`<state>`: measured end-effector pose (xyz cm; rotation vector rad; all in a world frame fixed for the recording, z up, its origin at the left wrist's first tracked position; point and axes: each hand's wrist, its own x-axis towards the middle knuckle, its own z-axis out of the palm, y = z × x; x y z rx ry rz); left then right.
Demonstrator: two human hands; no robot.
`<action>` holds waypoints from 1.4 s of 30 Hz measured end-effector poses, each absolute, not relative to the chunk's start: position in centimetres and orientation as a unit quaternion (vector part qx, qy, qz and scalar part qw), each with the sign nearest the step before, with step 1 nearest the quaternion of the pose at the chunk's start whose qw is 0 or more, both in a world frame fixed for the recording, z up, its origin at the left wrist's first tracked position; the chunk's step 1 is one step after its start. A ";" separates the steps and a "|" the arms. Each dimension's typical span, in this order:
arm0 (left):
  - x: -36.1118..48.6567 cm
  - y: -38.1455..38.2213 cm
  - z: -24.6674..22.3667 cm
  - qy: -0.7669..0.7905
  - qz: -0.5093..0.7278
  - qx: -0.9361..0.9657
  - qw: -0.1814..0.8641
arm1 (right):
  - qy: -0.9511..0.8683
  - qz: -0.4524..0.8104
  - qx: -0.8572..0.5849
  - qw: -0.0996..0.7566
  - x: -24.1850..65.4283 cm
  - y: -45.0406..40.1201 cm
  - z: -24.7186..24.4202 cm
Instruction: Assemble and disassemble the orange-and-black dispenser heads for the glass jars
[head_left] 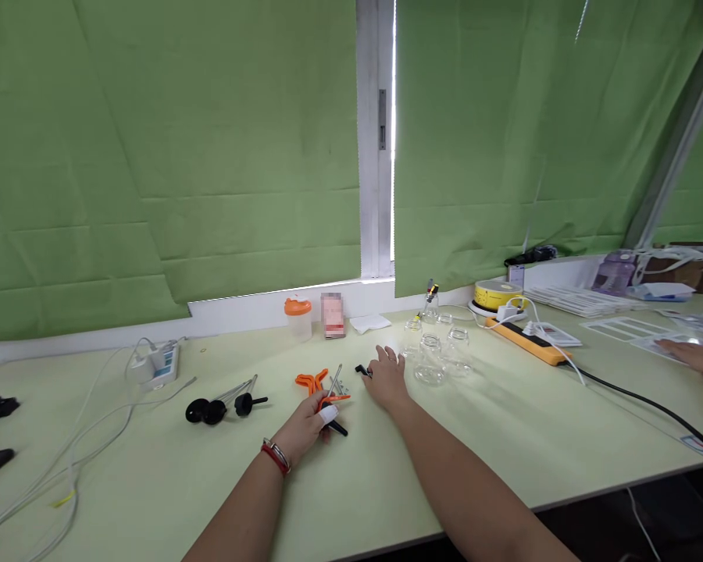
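Note:
My left hand (309, 428) is closed around an orange and black part (338, 428) with a metal rod pointing up from it. Just behind it on the table lie orange plastic pieces (312, 382) and a few small metal pieces (340, 386). My right hand (387, 377) reaches over the table, its fingertips at a small black piece (362, 370); whether they grip it is hard to tell. Several clear glass jars (430, 363) stand right of my right hand. To the left lie black round lids with metal rods (214, 412).
An orange-lidded cup (298, 318) and a pink box (333, 315) stand by the wall. At left are a white power strip (165, 365) and loose cables. An orange power strip (524, 340) lies at right, with another person's hand (688, 353) beyond.

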<state>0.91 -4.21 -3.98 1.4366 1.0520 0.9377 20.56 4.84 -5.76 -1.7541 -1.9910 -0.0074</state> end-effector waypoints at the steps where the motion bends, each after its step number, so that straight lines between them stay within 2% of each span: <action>1: 0.9 -4.1 -4.1 0.439 0.396 0.600 0.539 | -0.732 -0.009 -0.640 0.233 20.5 4.9 -6.0; 5: 0.8 -3.9 -4.2 0.423 0.417 0.579 0.558 | -0.740 -0.015 -0.638 0.214 20.6 5.0 -6.3; 11: 0.8 -3.8 -3.6 0.402 0.485 0.510 0.585 | -0.745 -0.025 -0.624 0.236 20.9 4.9 -6.6; 18: 0.6 -3.7 -3.4 0.398 0.511 0.486 0.587 | -0.751 0.008 -0.612 0.248 20.5 4.8 -6.6; 26: -0.6 -3.2 -3.3 0.396 0.569 0.458 0.556 | -0.781 0.079 -0.517 0.343 20.9 2.2 -4.4; 34: -0.5 -3.3 -3.5 0.387 0.581 0.452 0.555 | -0.848 0.103 -0.408 0.322 19.0 0.1 -4.2; 42: -0.8 -3.2 -3.3 0.397 0.594 0.438 0.546 | -0.830 0.115 -0.429 0.337 19.5 0.5 -4.3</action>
